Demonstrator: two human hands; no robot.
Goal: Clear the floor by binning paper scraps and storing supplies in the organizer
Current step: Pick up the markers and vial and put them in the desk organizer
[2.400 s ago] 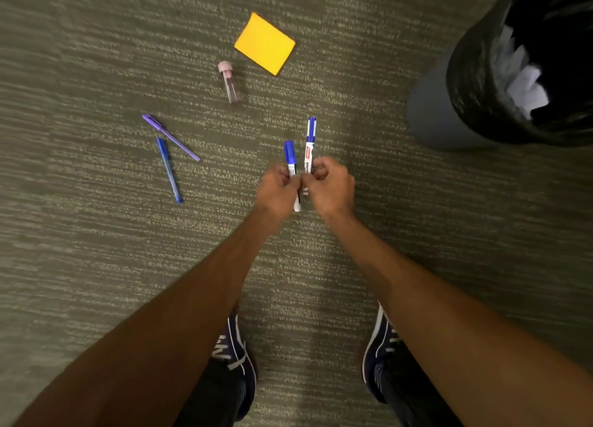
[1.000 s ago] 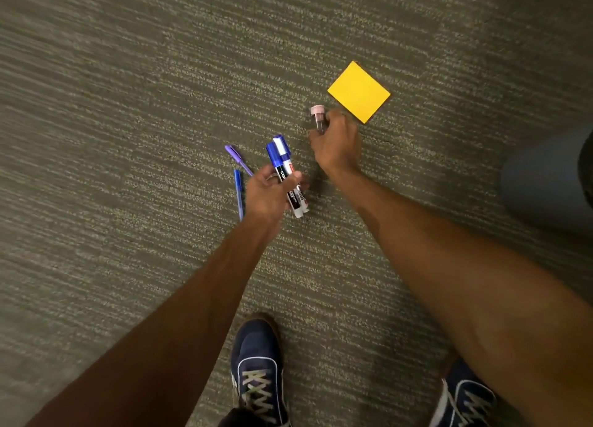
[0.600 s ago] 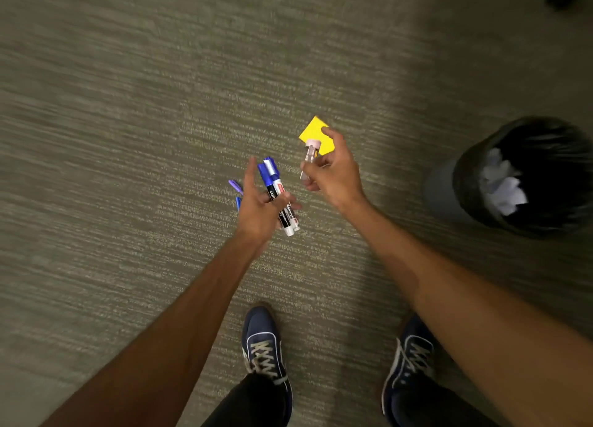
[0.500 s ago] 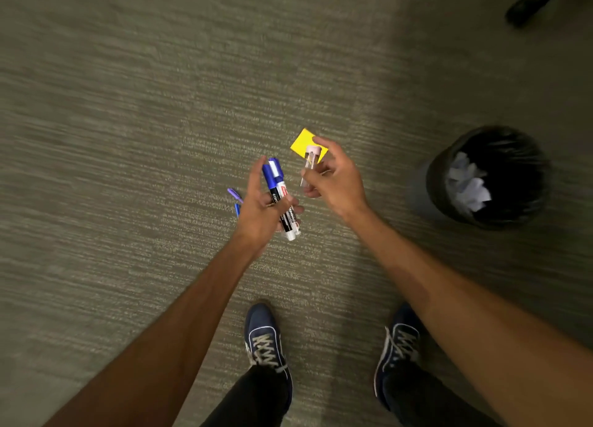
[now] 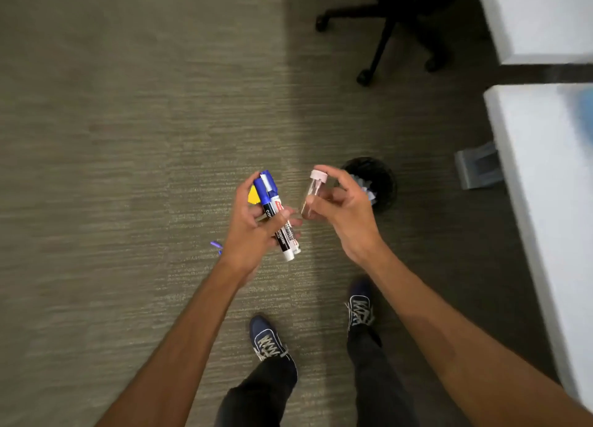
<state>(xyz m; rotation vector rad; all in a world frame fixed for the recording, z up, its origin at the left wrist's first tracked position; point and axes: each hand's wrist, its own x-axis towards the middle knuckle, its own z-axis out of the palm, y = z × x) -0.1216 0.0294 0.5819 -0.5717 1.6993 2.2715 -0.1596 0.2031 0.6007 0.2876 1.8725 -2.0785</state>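
My left hand [image 5: 253,230] grips two blue-capped white markers [image 5: 275,213], caps pointing up and away. My right hand [image 5: 345,211] holds a clear vial with a pink cap [image 5: 313,192] between thumb and fingers, close beside the markers. A corner of the yellow sticky pad [image 5: 253,196] shows on the carpet behind my left hand. The tip of a purple pen [image 5: 216,244] peeks out at my left wrist; the rest is hidden. The black bin [image 5: 383,182] with white paper scraps sits just beyond my right hand.
A black office chair base [image 5: 385,28] stands at the far right. White desks [image 5: 545,157] run along the right edge, with a grey desk foot [image 5: 478,169] on the floor. My two blue shoes [image 5: 269,343] stand on the grey carpet.
My right hand picked the vial off the carpet and raised it. I have stood up, both hands lifting their items, so the bin, pad and pens look smaller and farther below.
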